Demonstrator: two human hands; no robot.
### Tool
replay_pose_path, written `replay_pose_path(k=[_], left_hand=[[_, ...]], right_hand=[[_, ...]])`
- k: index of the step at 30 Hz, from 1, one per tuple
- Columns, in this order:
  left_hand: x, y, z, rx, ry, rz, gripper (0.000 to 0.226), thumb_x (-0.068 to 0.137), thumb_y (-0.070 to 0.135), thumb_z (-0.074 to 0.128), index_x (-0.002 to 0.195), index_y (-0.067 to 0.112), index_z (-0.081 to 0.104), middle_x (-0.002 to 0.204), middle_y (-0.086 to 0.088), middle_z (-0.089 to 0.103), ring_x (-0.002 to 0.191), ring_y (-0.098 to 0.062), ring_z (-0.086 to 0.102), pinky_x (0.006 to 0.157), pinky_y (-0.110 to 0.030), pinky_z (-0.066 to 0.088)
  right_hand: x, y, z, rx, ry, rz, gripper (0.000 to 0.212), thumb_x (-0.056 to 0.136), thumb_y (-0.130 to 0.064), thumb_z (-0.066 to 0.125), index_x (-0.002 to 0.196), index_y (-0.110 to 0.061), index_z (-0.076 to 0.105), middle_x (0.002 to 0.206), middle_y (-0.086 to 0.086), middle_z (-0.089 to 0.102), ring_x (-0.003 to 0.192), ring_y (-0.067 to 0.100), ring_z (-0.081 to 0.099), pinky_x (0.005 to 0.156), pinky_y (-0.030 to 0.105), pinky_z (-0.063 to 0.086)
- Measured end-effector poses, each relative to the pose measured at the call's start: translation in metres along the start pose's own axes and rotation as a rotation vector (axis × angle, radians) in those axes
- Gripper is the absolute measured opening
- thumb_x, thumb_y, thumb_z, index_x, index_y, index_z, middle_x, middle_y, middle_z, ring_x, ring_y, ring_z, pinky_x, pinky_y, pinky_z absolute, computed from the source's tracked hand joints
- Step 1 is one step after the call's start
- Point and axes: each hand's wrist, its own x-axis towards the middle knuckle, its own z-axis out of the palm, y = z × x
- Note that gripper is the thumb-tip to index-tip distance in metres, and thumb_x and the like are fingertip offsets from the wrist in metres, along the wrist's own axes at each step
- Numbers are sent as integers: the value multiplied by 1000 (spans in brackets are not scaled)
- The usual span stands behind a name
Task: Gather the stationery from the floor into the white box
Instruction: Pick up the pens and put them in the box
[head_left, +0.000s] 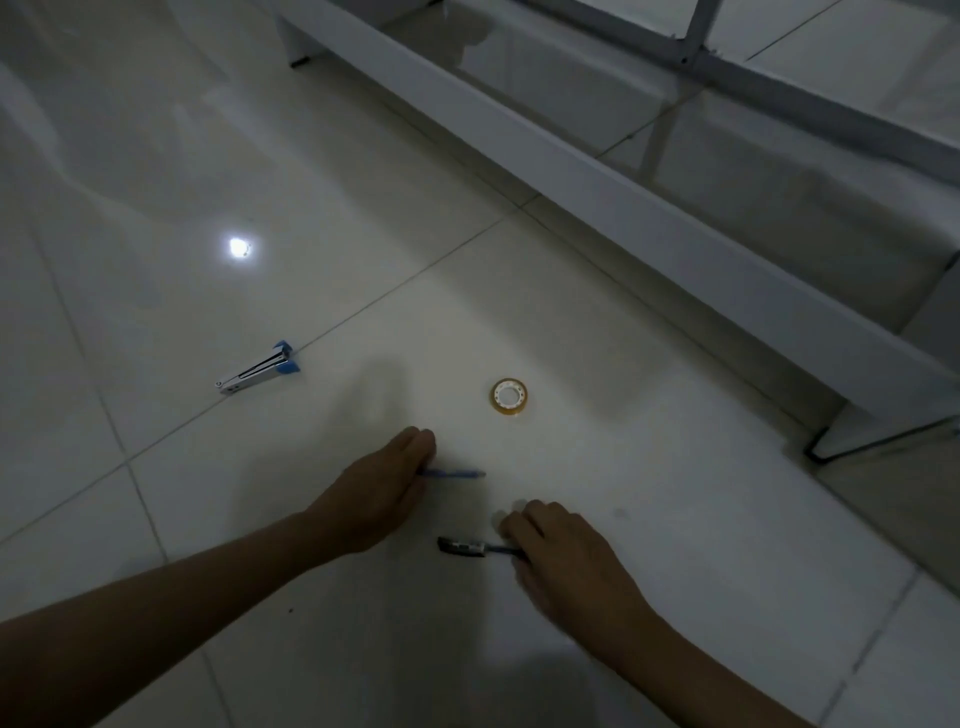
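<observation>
Step in hand: picking up the first items, both hands down on the floor at once. Left hand has its fingers together over one end of a blue pen; rest of the pen sticks out to the right of the fingertips. Looks like a pinch, but the thumb is hidden, so can't tell for sure. Right hand has fingers curled over the end of a dark pen, whose black grip end points toward the left hand; seems to be pinching it.

Other stationery, not yet gathered: tape roll lies flat just ahead of both hands, yellowish w/ a white core. Stapler, silver w/ blue ends, sits ahead and well to the left of the left hand.

White box isn't in view, so none of it is in yet.

Next, prob.: close on both pens, lift, then go for tape & stapler. Pens are thin and flat on slick tile, so fingertips need to get under them or roll them up. Light is dim; details are soft.
</observation>
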Motion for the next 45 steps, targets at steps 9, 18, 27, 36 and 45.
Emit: replay_pose_path(k=[9, 18, 27, 36, 45], left_hand=[[23, 33, 22, -1045, 252, -818, 34, 99, 12, 30, 71, 10, 48, 56, -3, 44, 52, -20, 37, 46, -26, 36], [37, 84, 20, -1458, 121, -858, 43, 97, 42, 37, 68, 16, 53, 60, -1, 55, 54, -12, 55, 50, -21, 44], [44, 62, 8, -1316, 278, -926, 18, 97, 14, 40, 90, 6, 54, 63, -4, 47, 47, -16, 42, 52, -28, 37], [50, 61, 6, -1333, 216, -923, 24, 99, 17, 35, 87, 7, 53, 63, -4, 43, 49, -17, 39, 48, -28, 38], [68, 102, 20, -1200, 73, -739, 28, 102, 23, 31, 88, 9, 51, 58, -3, 42, 34, -10, 38, 38, -17, 36]], right_hand=[[17, 2, -21, 862, 156, 381, 11, 89, -12, 61, 96, -20, 61, 86, -4, 60, 77, 5, 57, 67, 15, 47], [34, -17, -39, 795, 123, 213, 15, 88, -13, 61, 101, -21, 61, 97, -3, 57, 84, 5, 57, 71, 20, 49], [94, 35, -36, 417, 37, 107, 51, 88, -1, 48, 137, -15, 41, 144, 10, 33, 132, 27, 36, 107, 37, 37], [117, 55, -27, -4, -114, -31, 48, 95, -3, 42, 141, -14, 38, 149, 9, 33, 134, 29, 31, 102, 38, 37], [57, 73, -55, 207, 27, 93, 34, 86, -17, 59, 119, -12, 58, 116, 8, 57, 104, 25, 53, 82, 40, 49]])
